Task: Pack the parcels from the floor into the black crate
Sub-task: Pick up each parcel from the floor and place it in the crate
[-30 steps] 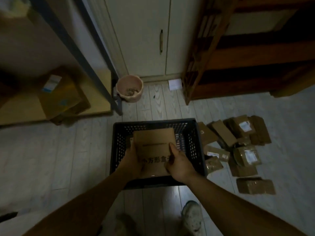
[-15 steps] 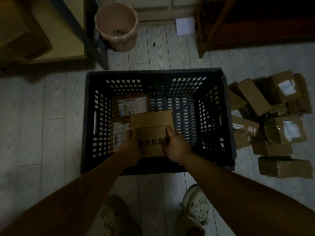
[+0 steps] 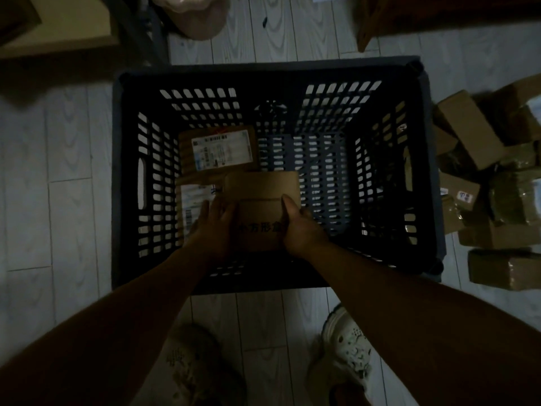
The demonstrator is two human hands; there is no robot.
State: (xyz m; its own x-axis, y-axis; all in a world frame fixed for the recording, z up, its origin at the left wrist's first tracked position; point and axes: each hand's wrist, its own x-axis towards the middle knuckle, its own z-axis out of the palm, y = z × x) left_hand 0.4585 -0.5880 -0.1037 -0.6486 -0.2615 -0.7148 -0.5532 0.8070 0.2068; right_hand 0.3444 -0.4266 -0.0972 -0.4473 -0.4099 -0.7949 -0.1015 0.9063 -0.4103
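Cardboard: held parcel (image 3: 262, 197) is inside the black crate (image 3: 272, 68), low down, centre-left, toward the near wall. Left grip (image 3: 215, 221) wraps the parcel's left edge; right grip (image 3: 298, 227) wraps the right edge with the thumb on top. Both are closed on it. Can't tell whether its underside touches the crate bottom.

Hidden/unclear:
- Printed characters on the held parcel's top are part-covered by both hands.
- Two labelled parcels lie in the crate's left half. Far labelled parcel (image 3: 218, 148) sits toward the far wall. Near labelled parcel (image 3: 190, 206) is partly under the held parcel and the left grip.
- Light is very dim, so label print is illegible.
- Parcel pile (image 3: 483, 159) on the floor right of the crate is cut by the frame edge; count unclear.
- Pinkish bucket (image 3: 193, 16) beyond the crate's far wall is cropped at the top.

Surface is a pale wood-plank floor (image 3: 58, 171). Dark wooden furniture (image 3: 439, 13) stands beyond the crate's far right corner, and a shelf board (image 3: 58, 24) beyond the far left. Light shoes (image 3: 348, 356) are just short of the near wall.
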